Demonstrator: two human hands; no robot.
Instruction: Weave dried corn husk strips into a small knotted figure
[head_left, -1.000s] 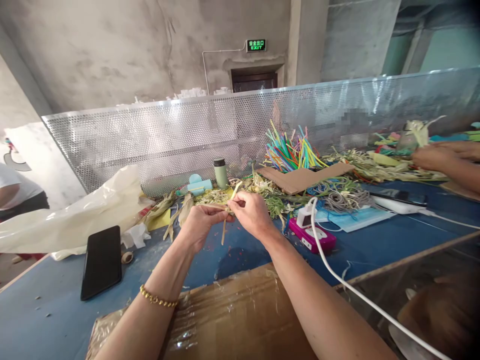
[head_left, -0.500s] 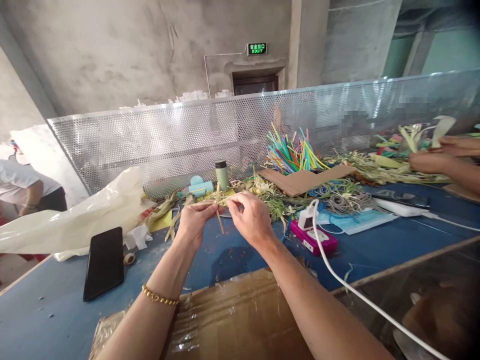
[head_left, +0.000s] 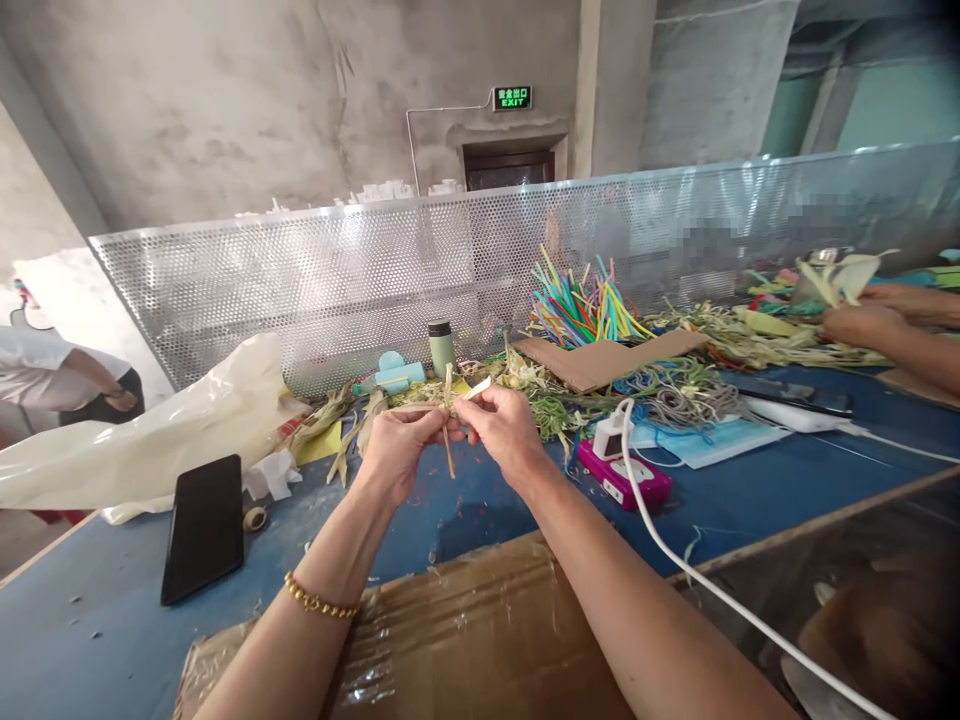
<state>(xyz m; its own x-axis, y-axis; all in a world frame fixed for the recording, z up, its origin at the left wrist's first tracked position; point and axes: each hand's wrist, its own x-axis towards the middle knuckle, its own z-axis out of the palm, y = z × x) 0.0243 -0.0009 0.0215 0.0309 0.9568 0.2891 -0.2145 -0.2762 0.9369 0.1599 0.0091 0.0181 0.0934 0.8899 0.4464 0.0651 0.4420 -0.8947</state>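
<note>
My left hand (head_left: 399,452) and my right hand (head_left: 504,432) meet over the blue table, thumbs and fingers pinched. Between them is a small cross of pale, dry strips that look like corn husk (head_left: 451,458); one strip hangs below the fingers and its top end sticks up above. My left hand pinches the crossing point. In my right hand a pale husk end (head_left: 477,388) pokes out over the fingers. A gold bead bracelet (head_left: 319,600) circles my left wrist. Just beyond the hands lie loose husks and a green bottle with a black lid (head_left: 442,352).
A cardboard box (head_left: 465,640) sits under my forearms. A black phone (head_left: 202,530) lies left; a magenta power strip (head_left: 626,480) with a white cable stands right. Coloured pipe cleaners (head_left: 585,305) rise before a perforated metal screen (head_left: 337,290). Another person's hands (head_left: 870,325) hold husk at right.
My right hand has come in closer to my left, its fingers now at the crossing of the strips. The other person's husk at right has tilted lower.
</note>
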